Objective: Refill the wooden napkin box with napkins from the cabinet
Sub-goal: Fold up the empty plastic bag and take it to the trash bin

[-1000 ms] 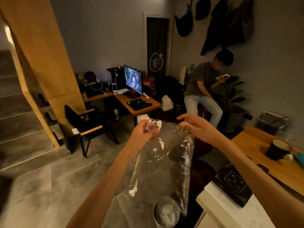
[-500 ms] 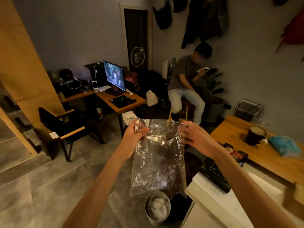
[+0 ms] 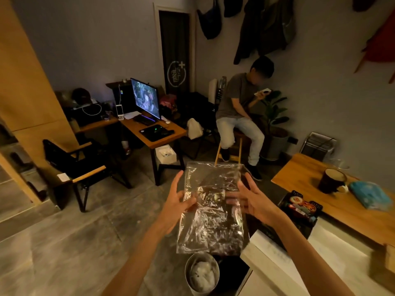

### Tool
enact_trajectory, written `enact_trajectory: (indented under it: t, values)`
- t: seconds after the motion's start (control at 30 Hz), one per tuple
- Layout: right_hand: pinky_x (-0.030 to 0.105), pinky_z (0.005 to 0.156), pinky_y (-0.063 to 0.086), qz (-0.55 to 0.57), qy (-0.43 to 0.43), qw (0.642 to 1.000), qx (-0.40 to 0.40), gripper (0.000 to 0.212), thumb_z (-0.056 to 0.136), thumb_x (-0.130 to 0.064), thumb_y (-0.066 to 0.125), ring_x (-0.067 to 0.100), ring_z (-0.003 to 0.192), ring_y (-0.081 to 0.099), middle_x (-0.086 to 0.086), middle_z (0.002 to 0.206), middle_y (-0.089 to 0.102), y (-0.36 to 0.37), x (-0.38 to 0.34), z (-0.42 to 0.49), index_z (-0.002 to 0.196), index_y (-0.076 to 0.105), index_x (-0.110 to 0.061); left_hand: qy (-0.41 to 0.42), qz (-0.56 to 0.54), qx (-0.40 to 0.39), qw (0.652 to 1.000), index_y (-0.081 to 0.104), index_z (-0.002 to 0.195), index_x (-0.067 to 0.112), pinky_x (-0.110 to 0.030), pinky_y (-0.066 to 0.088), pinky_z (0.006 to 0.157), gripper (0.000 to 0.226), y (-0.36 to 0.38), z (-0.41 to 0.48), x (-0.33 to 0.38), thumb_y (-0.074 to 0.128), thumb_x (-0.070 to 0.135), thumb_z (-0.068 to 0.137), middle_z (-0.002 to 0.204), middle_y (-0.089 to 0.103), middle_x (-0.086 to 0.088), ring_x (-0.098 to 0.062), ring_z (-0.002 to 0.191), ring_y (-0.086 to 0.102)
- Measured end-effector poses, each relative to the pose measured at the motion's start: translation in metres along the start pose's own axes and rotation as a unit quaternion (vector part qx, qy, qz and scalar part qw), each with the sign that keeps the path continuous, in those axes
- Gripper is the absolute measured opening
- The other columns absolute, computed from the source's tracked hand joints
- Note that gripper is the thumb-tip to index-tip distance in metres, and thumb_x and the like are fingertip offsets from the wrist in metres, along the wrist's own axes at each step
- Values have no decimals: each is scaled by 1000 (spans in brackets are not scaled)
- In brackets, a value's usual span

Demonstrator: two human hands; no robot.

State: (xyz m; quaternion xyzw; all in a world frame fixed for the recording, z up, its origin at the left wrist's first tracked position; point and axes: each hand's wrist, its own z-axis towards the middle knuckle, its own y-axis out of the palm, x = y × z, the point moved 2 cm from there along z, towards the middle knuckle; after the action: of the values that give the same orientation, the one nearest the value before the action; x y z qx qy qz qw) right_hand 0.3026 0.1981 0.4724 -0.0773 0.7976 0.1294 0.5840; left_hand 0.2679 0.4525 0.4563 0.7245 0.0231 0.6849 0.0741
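An empty clear plastic bag (image 3: 212, 210) hangs in front of me, crinkled and see-through. My left hand (image 3: 178, 199) pinches its left edge about halfway down, with the other fingers spread. My right hand (image 3: 253, 201) is at the bag's right edge, fingers apart and blurred; whether it grips the plastic I cannot tell. Directly below the bag stands a round metal bin (image 3: 202, 273) with crumpled white paper inside. Neither a wooden napkin box nor a cabinet shows clearly in this view.
A white counter (image 3: 277, 261) is at lower right, carrying a dark basket of packets (image 3: 299, 208). Behind it a wooden table (image 3: 320, 199) holds a dark mug (image 3: 331, 181) and a blue packet (image 3: 372, 195). A seated person (image 3: 241, 116), a desk with monitor (image 3: 146, 99) and a black chair (image 3: 72, 165) stand beyond.
My hands slid down from the bag's top corners to its sides, and the bag now hangs flatter and lower above the bin. The view shifted right and down.
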Motion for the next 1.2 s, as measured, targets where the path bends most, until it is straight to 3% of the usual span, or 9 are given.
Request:
enact_trajectory:
  t: [0.1, 0.3, 0.47, 0.67, 0.8, 0.93, 1.03, 1.1, 1.2]
  values:
    - [49, 86, 56, -48, 8, 997, -52, 84, 82, -28, 74, 29, 104, 69, 10, 120, 68, 0, 15, -10, 136, 21, -64, 10, 100, 1, 995, 52, 130, 47, -39, 56, 93, 68, -6, 3, -8, 61, -6, 88, 129, 54, -16, -37, 112, 58]
    - [50, 88, 57, -110, -11, 994, -20, 51, 84, 2, 68, 31, 89, 70, 13, 94, 65, -13, 40, -14, 129, 59, -22, -80, 83, -162, 980, 53, 136, 29, -34, 54, 95, 68, -6, 2, -21, 74, -2, 79, 138, 52, -1, -20, 118, 57]
    - [24, 70, 58, -193, -3, 981, 32, 42, 83, 0, 70, 18, 77, 74, 14, 90, 70, -35, 63, -5, 123, 63, -11, -118, 228, -65, 964, 57, 130, 26, -11, 52, 69, 63, 9, 6, -43, 78, 1, 76, 103, 66, 1, -5, 90, 62]
    - [24, 69, 60, -225, -20, 973, 52, 24, 85, -4, 70, 26, 82, 72, 18, 90, 72, -40, 86, 19, 108, 70, -10, -133, 219, 46, 965, 61, 125, 17, -25, 58, 78, 50, 20, 8, -74, 68, -7, 82, 103, 71, -8, -15, 95, 68]
    - [20, 69, 58, -97, 37, 994, 31, 24, 87, -2, 67, 27, 90, 72, 17, 98, 72, -38, 96, 35, 111, 69, -5, -166, 115, -8, 979, 54, 132, 21, -37, 54, 94, 62, 6, 12, -86, 74, -3, 79, 117, 68, -11, -19, 111, 65]
    - [31, 79, 59, -184, 85, 979, -20, 14, 86, -9, 71, 27, 86, 72, 16, 93, 74, -25, 115, 59, 100, 74, -5, -183, 324, 49, 927, 70, 108, 21, -49, 50, 99, 39, -26, 19, -118, 82, 8, 73, 101, 68, 2, -17, 103, 59]
    - [27, 71, 51, -337, 67, 939, -29, 21, 87, -19, 71, 16, 66, 59, 8, 69, 63, -9, 137, 85, 74, 70, -3, -169, 411, 32, 895, 73, 99, 18, -28, 36, 103, 24, -41, 23, -138, 80, 19, 76, 114, 57, 5, -11, 118, 41]
    - [30, 78, 48, -375, 64, 923, -50, 24, 89, -24, 68, 11, 79, 51, 3, 83, 52, 1, 148, 100, 71, 63, -10, -190, 328, 26, 925, 68, 95, 17, -21, 43, 88, 17, -54, 24, -150, 75, 9, 81, 108, 60, 5, -15, 112, 54]
    - [32, 105, 34, -260, 176, 939, -144, 30, 90, -41, 64, 7, 124, 38, -11, 127, 44, 12, 164, 106, 117, 60, -29, -222, 185, 30, 957, 58, 111, 9, -19, 54, 73, 30, -76, 28, -171, 62, -8, 87, 99, 64, 3, -11, 90, 67]
